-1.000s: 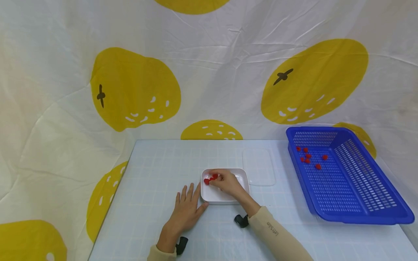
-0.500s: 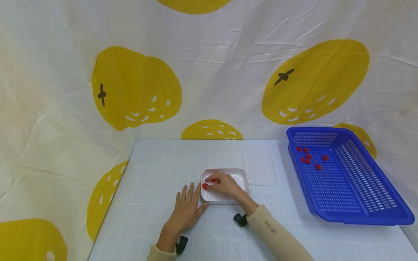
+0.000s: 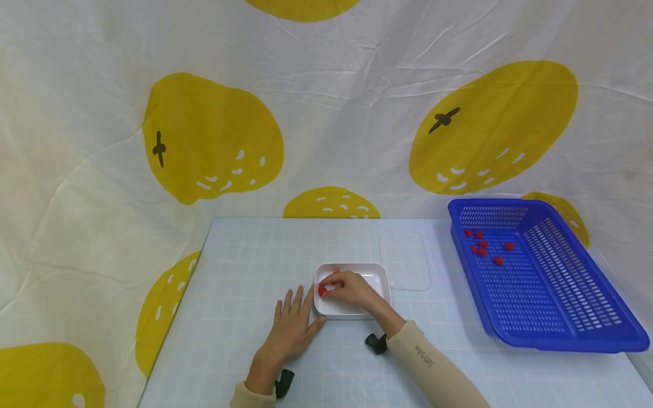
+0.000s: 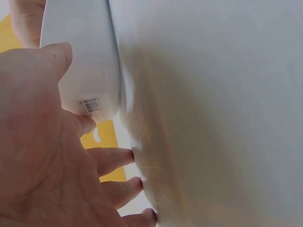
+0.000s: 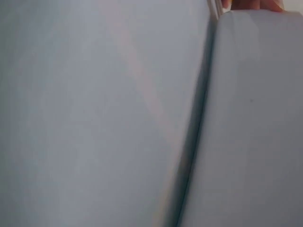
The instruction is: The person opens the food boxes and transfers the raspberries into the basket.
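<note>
A white rectangular container point(image 3: 380, 277) sits on the table in the head view. My right hand point(image 3: 352, 290) reaches into its left part, thumb and index finger pinching a small red berry-like piece point(image 3: 322, 290). Another bit of red shows behind the fingers, largely hidden. My left hand point(image 3: 292, 330) lies with straight, spread fingers against the container's left front corner. In the left wrist view, that palm point(image 4: 47, 151) is beside the container wall point(image 4: 85, 71), which bears a barcode label. The right wrist view shows mostly the container's outer side point(image 5: 255, 118); my right fingers are out of sight there.
A blue perforated basket point(image 3: 546, 345) stands at the right, with several small red pieces point(image 3: 482, 244) toward its back left. A flat clear lid point(image 3: 405, 260) lies just behind and right of the container. A cloth printed with yellow fruit point(image 3: 214, 136) hangs behind the table.
My right hand has shifted slightly left and toward me inside the container, and its fingers now cover more of the red pieces. My left hand has stayed put.
</note>
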A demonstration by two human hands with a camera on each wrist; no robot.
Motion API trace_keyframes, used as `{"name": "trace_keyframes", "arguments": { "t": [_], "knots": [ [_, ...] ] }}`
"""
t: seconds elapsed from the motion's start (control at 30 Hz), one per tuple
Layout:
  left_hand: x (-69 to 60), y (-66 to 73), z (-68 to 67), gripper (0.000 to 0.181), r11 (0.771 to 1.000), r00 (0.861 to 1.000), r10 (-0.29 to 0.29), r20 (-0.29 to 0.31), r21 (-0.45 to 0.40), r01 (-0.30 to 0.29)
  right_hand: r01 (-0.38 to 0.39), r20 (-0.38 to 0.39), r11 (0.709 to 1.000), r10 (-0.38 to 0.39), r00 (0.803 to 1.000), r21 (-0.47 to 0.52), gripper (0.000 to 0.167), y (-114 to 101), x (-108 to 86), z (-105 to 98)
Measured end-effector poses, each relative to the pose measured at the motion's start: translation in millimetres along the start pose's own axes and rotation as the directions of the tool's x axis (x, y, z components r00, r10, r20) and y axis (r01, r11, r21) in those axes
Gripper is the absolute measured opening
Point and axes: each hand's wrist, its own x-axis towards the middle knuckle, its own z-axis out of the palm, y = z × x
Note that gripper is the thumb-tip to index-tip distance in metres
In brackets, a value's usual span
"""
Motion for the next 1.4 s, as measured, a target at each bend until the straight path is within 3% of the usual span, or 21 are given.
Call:
{"name": "trace_keyframes", "arguments": {
  "t": [0.3,0.53,0.7,0.8,1.07,1.4],
  "knots": [
    [1.0,-0.8,2.3,0.078,1.0,1.0,-0.014,0.006,0.011,0.014,-0.028,0.014,0.991,0.026,1.0,0.132,0.023,1,-1.2,-8],
    [2.2,-1.3,3.5,0.079,1.0,1.0,-0.022,0.013,0.006,0.022,-0.081,0.042,0.963,0.073,0.996,0.258,0.026,-3,-6.1,-14],
    [2.8,-1.1,3.3,0.079,1.0,0.999,-0.029,0.017,-0.001,0.029,-0.091,0.035,0.946,0.084,0.996,0.312,0.029,-24,-15.8,-23],
    [2.5,-0.6,2.5,0.079,1.0,1.0,-0.027,0.016,-0.005,0.027,-0.102,0.036,0.939,0.095,0.995,0.328,0.029,-32,-20.1,-28],
    [1.9,0.2,1.7,0.079,1.0,1.0,-0.022,0.012,0.0,0.022,-0.117,0.02,0.932,0.117,0.993,0.342,0.033,-15,-21.2,-34],
    [1.5,1.1,1.2,0.079,1.0,1.0,-0.027,0.006,0.003,0.027,-0.097,-0.005,0.931,0.106,0.994,0.351,0.036,-17,-35.7,-56]
  ]
}}
